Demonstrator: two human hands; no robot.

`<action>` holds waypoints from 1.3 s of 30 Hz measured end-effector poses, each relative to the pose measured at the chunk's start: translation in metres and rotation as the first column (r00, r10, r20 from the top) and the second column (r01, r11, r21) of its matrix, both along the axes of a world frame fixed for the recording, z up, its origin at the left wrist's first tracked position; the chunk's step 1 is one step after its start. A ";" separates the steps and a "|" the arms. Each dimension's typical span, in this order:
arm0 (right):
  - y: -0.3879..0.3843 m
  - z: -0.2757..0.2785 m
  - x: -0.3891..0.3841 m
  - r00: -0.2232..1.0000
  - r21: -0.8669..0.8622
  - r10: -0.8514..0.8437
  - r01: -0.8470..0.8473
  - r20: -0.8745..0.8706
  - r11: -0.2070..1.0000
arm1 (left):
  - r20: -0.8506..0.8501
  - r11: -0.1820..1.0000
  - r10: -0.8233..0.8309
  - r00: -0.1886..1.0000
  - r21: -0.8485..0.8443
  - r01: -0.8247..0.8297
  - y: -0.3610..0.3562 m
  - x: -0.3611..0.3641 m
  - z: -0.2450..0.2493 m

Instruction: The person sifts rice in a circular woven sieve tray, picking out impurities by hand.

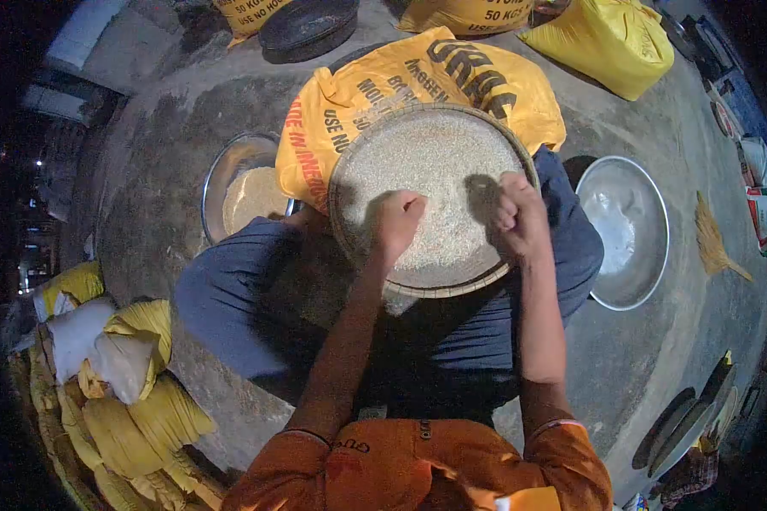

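Head view: left hand (399, 225) hides some grain (445, 162)

A worn grey floor (149, 170), patched with dark stains, spreads under uneven light toward near-black edges, with yellow sacks (145, 433) heaped at lower left and a straw broom (712, 240) lying at right.

The round beige woven tray (441, 293) hides part of the printed orange plastic sack (392, 81); the blue-trousered left knee (226, 277) covers the left silvery metal basin's (216, 183) near edge; the view's bottom edge crops the orange shirt (371, 468).
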State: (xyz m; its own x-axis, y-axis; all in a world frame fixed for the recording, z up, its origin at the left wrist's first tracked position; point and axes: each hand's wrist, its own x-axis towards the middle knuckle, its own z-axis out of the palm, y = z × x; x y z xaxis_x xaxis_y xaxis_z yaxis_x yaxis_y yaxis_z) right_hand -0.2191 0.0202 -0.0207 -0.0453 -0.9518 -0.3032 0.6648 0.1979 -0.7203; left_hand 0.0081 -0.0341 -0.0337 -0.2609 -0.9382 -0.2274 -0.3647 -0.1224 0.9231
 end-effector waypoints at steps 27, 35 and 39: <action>0.002 -0.007 -0.007 0.987 0.021 -0.103 0.102 0.121 0.995 | 0.542 0.907 0.019 0.840 -0.362 0.213 0.003 -0.022 0.002; -0.001 -0.007 -0.001 0.991 0.056 -0.110 0.106 0.070 0.993 | 0.358 0.958 -0.007 0.934 -0.264 0.109 -0.002 0.001 0.007; -0.002 -0.012 0.000 0.995 0.096 -0.104 0.103 0.007 0.990 | 0.340 0.951 0.019 0.940 -0.295 0.088 0.003 -0.008 0.006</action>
